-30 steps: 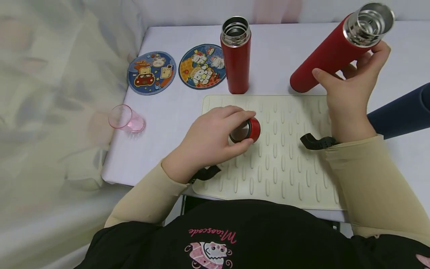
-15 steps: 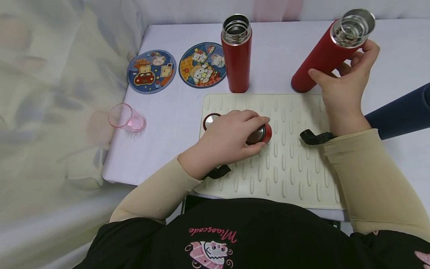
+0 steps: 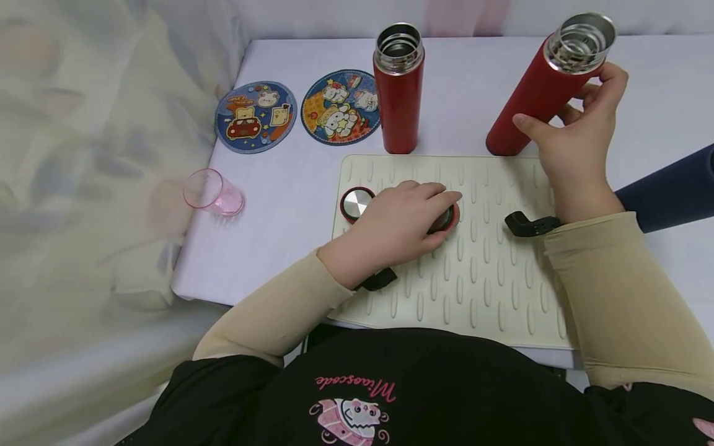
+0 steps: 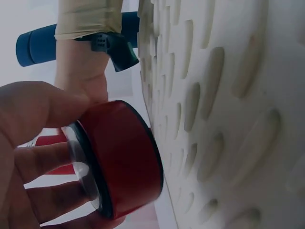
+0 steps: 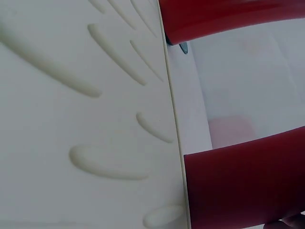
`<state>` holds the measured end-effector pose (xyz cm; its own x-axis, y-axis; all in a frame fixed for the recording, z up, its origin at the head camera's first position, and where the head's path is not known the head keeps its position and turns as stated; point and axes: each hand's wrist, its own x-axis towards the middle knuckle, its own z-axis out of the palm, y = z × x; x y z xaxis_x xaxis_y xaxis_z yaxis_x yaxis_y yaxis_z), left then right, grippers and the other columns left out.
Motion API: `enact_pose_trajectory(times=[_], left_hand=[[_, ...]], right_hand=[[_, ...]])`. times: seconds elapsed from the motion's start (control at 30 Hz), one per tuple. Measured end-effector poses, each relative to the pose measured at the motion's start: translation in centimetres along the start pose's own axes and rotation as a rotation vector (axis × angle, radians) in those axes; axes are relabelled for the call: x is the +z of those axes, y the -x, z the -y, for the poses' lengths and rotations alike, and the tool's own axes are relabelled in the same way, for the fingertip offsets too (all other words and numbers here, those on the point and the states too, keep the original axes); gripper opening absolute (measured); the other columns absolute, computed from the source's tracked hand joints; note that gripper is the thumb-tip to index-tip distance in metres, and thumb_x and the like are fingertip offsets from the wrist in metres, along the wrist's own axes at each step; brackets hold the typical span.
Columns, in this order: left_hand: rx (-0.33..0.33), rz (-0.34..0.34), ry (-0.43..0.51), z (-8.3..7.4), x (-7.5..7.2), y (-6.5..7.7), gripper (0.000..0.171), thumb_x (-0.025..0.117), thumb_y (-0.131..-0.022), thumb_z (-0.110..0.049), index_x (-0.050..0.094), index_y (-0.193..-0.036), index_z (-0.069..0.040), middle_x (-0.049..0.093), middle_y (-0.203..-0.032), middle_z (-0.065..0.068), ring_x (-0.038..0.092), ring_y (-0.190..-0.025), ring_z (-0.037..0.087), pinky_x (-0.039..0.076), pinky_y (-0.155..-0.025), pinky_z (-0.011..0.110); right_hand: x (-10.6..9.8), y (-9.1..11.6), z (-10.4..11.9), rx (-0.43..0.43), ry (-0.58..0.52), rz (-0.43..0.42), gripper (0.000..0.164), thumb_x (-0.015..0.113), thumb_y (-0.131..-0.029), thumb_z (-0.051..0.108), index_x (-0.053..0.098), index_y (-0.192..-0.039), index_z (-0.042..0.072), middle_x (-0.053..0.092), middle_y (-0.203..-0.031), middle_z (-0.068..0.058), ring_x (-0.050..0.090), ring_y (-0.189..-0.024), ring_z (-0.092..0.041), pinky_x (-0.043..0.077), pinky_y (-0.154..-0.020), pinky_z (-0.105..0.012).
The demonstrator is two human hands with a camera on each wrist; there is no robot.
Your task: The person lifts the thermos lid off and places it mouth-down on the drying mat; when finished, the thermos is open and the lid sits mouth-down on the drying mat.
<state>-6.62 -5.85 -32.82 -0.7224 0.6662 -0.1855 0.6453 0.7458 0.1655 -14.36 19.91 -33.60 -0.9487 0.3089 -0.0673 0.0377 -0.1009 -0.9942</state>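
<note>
My left hand point(image 3: 393, 226) pinches a red bottle lid point(image 4: 128, 160) with a steel top, thumb on one side and fingers on the other. In the left wrist view the lid's lower rim is right at the ribbed cream mat point(image 3: 463, 291). A second lid point(image 3: 355, 203), steel top up, lies on the mat beside that hand. My right hand point(image 3: 580, 136) grips a lidless red thermos point(image 3: 549, 87) round its side, tilted right with its base behind the mat. Another lidless red thermos point(image 3: 398, 102) stands upright behind the mat.
Two round cartoon coasters, a blue one point(image 3: 256, 118) and an orange-and-blue one point(image 3: 337, 111), lie at the back left. A pink clear cup point(image 3: 214, 192) stands near the table's left edge. A navy bottle point(image 3: 672, 189) is at the right, partly behind my right wrist.
My left hand has moved right across the mat with its lid, uncovering the second lid. The thermos in my right hand has come slightly left and more upright.
</note>
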Motion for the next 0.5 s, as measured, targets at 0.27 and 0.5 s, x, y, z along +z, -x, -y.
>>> enact_pose_trajectory(times=[0.27, 0.5], left_hand=[[-0.004, 0.043, -0.067, -1.0, 0.6, -1.3, 0.057, 0.058, -0.111, -0.046, 0.053, -0.165, -0.026, 0.064, -0.153, -0.001, 0.066, -0.127, 0.022, 0.061, -0.097, 0.040], [-0.014, 0.079, -0.072, -1.5, 1.3, -2.2, 0.058, 0.056, -0.113, -0.045, 0.048, -0.167, -0.027, 0.061, -0.157, 0.000, 0.063, -0.133, 0.024, 0.058, -0.102, 0.044]], right_hand=[[0.0, -0.1, 0.5, 0.025, 0.241, 0.031, 0.087, 0.082, -0.097, 0.005, 0.031, -0.157, 0.042, 0.045, -0.157, 0.008, 0.048, -0.158, -0.020, 0.044, -0.126, -0.035], [0.1, -0.4, 0.2, 0.017, 0.336, 0.040, 0.086, 0.080, -0.100, 0.009, 0.026, -0.159, 0.042, 0.044, -0.158, 0.009, 0.045, -0.161, -0.024, 0.041, -0.128, -0.036]])
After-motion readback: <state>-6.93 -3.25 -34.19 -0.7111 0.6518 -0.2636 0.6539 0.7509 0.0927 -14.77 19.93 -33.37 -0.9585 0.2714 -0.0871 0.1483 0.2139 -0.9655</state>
